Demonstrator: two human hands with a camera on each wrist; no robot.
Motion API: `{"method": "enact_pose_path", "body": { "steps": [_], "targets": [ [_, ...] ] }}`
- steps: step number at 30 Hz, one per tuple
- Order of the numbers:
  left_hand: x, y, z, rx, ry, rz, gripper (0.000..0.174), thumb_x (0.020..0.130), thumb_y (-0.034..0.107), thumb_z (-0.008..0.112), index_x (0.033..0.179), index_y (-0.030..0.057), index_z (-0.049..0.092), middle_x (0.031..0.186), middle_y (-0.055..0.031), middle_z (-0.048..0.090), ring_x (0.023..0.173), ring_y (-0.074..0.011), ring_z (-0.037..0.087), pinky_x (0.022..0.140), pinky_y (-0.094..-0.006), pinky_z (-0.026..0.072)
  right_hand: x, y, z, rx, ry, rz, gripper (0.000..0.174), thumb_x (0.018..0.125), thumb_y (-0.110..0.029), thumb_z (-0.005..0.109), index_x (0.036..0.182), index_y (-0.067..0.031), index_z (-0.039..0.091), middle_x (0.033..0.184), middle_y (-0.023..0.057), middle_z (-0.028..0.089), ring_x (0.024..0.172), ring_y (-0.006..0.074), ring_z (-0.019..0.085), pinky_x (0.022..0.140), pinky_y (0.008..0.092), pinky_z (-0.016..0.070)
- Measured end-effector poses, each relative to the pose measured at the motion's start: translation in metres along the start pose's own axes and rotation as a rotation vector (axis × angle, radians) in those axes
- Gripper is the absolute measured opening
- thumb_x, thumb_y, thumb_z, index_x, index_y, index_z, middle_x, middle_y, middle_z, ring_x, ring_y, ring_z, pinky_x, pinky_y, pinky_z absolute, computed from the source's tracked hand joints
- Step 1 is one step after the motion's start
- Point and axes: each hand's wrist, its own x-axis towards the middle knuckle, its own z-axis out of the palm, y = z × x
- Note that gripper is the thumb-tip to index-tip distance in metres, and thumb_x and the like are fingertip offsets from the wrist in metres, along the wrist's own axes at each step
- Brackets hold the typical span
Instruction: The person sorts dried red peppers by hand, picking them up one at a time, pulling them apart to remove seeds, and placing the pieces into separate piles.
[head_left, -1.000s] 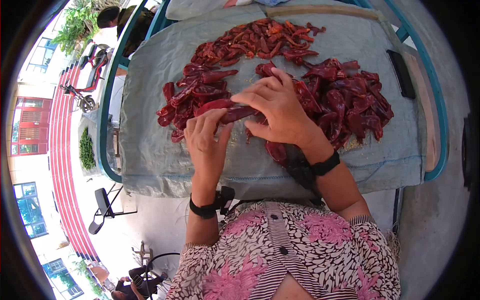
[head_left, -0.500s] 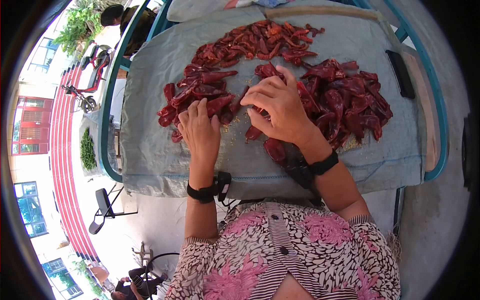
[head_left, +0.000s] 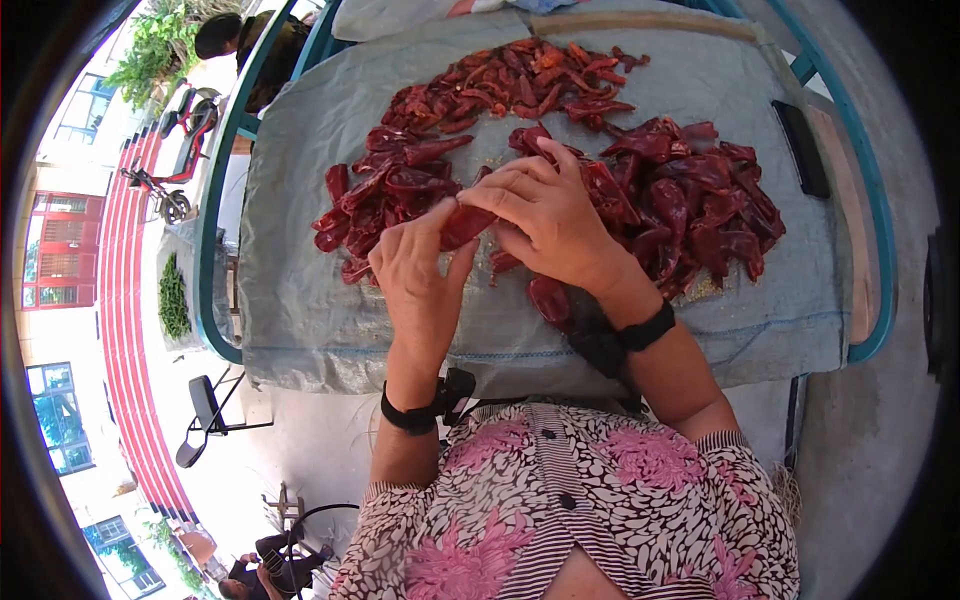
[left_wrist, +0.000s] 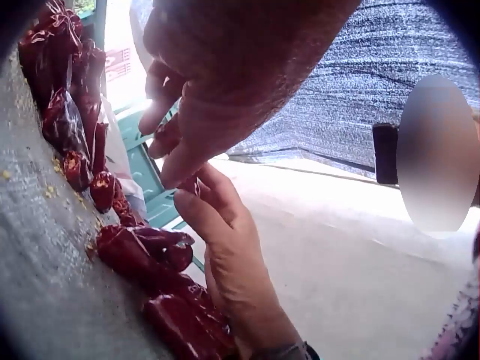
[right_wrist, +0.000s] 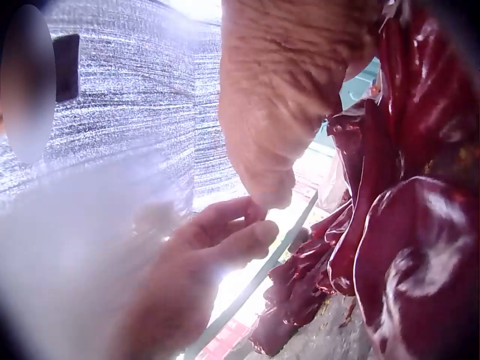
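Observation:
A dark red dried chili pepper [head_left: 464,228] is held between both hands above the sheet. The left hand [head_left: 418,280] pinches its left end with thumb and fingers. At its other end, the right hand [head_left: 550,212] grips it with bent fingers, which cover part of it. In the left wrist view the right hand [left_wrist: 236,247] meets the left hand's fingertips, and only a bit of red shows between them. Close behind the left hand lies a pile of chili peppers [head_left: 385,190]. A larger pile of wrinkled chili peppers [head_left: 690,205] spreads beside the right hand.
Smaller, brighter dried chilies [head_left: 510,85] form a third pile at the far side. A black phone-like slab [head_left: 801,148] lies near the right edge. The grey-green woven sheet [head_left: 310,310] covers the table, with blue-green metal rails [head_left: 880,250] around it.
Half a second ago the left hand was at the left pile, away from the right hand. Now it is back against the right hand, with a red chili pepper between them.

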Motion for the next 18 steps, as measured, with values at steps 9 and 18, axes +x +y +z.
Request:
{"method": "enact_pose_path", "body": {
  "steps": [9,18],
  "targets": [
    [-0.017,-0.021,0.022,0.286,-0.157,-0.177,0.039,0.079,0.025,0.086,0.113,0.0100,0.073,0.108,-0.0073,0.060,0.104,-0.0295,0.054,0.090,-0.0431,0.0425,0.003,-0.005,-0.012,-0.102,0.117,0.056,0.033,0.079,-0.009,0.071,0.110,-0.0185,0.074,0.129,0.0028,0.064,0.123,0.0280,0.056,0.117,0.0574,0.0306],
    [-0.012,-0.019,0.018,0.241,-0.094,-0.188,0.017,0.089,0.017,0.075,0.103,0.0080,0.074,0.096,-0.0054,0.062,0.096,-0.0278,0.058,0.087,-0.0429,0.0429,0.004,0.000,-0.007,-0.061,0.118,0.019,0.036,0.079,-0.008,0.072,0.113,-0.0189,0.073,0.129,0.0029,0.064,0.123,0.0284,0.055,0.115,0.0545,0.0334]
  ]
}}
